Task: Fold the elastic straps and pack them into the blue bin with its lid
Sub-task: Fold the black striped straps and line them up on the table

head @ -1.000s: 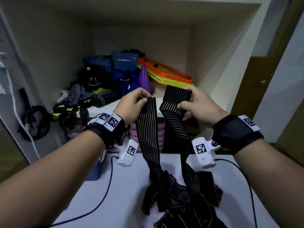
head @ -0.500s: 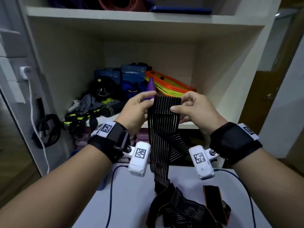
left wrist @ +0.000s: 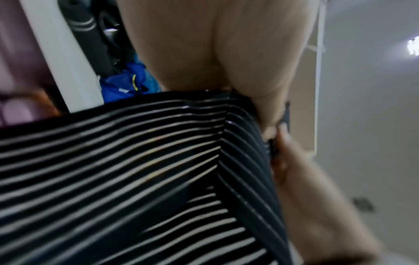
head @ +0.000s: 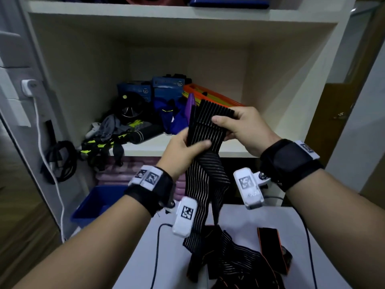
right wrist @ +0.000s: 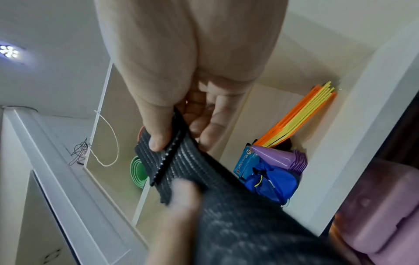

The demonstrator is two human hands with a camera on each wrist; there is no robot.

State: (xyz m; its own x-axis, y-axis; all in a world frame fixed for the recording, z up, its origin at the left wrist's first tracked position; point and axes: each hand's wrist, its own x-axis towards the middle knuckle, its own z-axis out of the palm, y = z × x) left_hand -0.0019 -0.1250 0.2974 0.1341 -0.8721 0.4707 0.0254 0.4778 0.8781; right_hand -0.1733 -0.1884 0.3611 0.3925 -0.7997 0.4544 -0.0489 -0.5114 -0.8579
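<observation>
A black elastic strap [head: 205,130] with thin white stripes hangs doubled in front of the shelf. My right hand [head: 239,126] pinches its two top ends together, thumb [right wrist: 158,136] on the front face of the strap [right wrist: 181,166]. Lower down, my left hand [head: 185,149] grips the strap [left wrist: 136,161] with its thumb across the front. The strap's loop trails down onto the white table [head: 291,226], where more black straps [head: 235,261] with orange edges lie in a heap. The open blue bin [head: 93,207] sits low at the left, beside the table. No lid is in view.
The shelf [head: 158,146] behind holds blue boxes [head: 166,90], a purple cone [head: 190,104], orange and yellow flat markers [head: 212,95] and dark gear [head: 116,130]. Pink blocks [head: 116,174] are stacked under it. A white cable [head: 48,155] hangs at the left wall.
The two strap ends, apart a second ago, are now together in my right hand. My left hand has slid down from the top to grip the doubled strap lower.
</observation>
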